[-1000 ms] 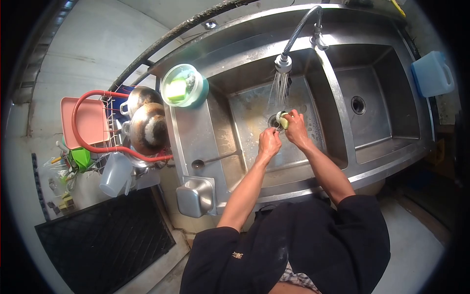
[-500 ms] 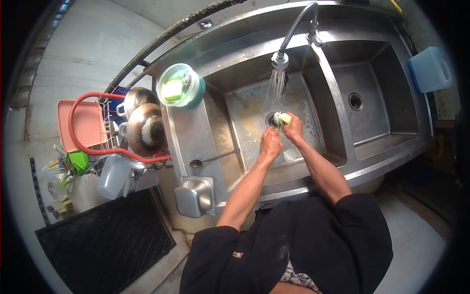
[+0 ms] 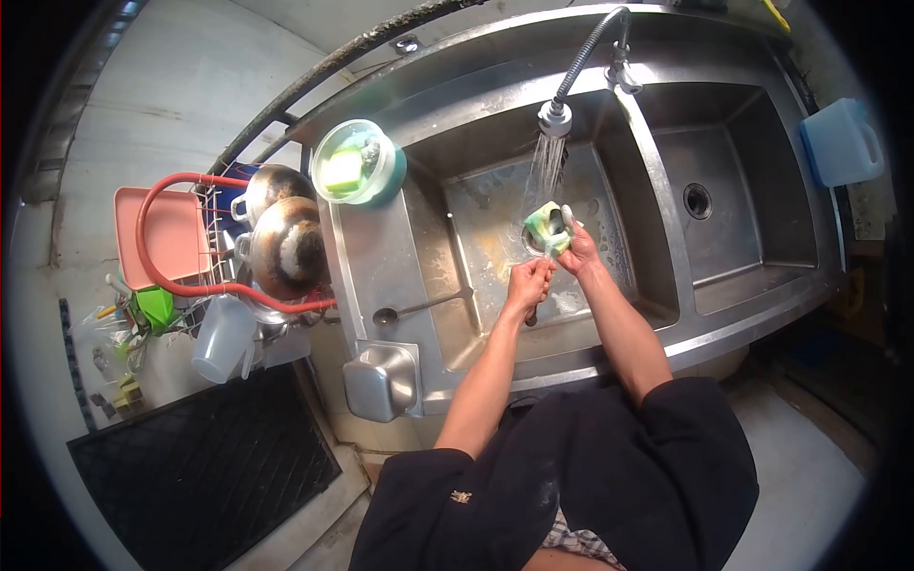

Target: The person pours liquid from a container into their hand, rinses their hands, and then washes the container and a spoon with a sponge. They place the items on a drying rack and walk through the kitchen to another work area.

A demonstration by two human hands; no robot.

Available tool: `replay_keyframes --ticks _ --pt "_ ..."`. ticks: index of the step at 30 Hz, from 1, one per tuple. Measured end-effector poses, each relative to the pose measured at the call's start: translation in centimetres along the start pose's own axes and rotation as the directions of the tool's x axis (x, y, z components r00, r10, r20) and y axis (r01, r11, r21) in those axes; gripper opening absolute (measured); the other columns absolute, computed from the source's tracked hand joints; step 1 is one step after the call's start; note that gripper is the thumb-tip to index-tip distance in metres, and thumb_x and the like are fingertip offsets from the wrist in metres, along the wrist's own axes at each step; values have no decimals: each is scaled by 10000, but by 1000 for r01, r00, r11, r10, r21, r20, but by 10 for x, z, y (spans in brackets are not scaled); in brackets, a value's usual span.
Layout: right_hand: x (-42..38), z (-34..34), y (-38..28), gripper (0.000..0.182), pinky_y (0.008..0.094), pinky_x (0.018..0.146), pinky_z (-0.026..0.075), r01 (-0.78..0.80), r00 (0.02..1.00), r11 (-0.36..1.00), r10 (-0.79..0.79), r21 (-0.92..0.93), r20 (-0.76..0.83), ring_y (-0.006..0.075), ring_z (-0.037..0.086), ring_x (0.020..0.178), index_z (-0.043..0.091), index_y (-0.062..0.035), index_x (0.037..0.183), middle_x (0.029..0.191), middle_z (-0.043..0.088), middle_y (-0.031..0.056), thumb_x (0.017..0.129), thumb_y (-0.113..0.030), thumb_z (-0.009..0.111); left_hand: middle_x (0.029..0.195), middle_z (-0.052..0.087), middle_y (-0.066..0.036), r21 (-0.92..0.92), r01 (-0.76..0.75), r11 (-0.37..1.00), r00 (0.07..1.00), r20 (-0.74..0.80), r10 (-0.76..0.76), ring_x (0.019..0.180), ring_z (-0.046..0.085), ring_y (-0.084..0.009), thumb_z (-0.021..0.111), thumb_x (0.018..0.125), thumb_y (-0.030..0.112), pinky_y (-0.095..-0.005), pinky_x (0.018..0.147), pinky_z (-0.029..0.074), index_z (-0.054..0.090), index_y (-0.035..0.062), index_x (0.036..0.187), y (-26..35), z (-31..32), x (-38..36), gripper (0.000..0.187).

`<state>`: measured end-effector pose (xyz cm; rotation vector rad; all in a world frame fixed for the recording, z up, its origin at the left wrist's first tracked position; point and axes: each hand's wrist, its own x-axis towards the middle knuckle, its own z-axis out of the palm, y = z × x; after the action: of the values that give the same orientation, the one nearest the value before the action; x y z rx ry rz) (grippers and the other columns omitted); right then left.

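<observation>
Over the large sink basin, my right hand is closed on a yellow-green sponge with suds on it. The sponge is folded about something grey, mostly hidden. My left hand is a fist just below and to the left, its fingers close to the sponge. From under this fist sticks the dark end of a slim utensil; its kind I cannot tell. Water falls from the spray tap just beyond the sponge.
A ladle lies across the basin's left ledge. Nearby stand a tub with another sponge and a steel container. Blackened pots fill a rack at left. A second basin and blue jug are at right.
The sponge has turned and opened out, showing more of its face and the grey thing in it. My left hand has dropped slightly, and a utensil's dark end now shows beneath it.
</observation>
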<state>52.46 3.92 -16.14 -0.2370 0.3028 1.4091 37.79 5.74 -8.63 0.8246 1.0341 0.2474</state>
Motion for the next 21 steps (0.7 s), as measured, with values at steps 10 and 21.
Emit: replay_keyframes --ticks 10,21 --pt "7 47 -20 270 350 636 544 84 896 511 -415 -856 -160 182 644 747 609 -37 1039 911 654 67 822 -165 707 627 489 42 93 -114 989 993 41 111 440 390 -16 558 939 306 -184 363 296 626 38 882 2 4 -20 282" --pt "6 67 -9 233 318 600 501 -58 973 768 -99 -638 -207 157 608 716 592 -63 975 899 614 46 863 -251 674 639 504 49 238 -233 943 970 -14 244 496 423 -24 559 938 279 -197 405 332 645 44 903 14 9 -16 253"
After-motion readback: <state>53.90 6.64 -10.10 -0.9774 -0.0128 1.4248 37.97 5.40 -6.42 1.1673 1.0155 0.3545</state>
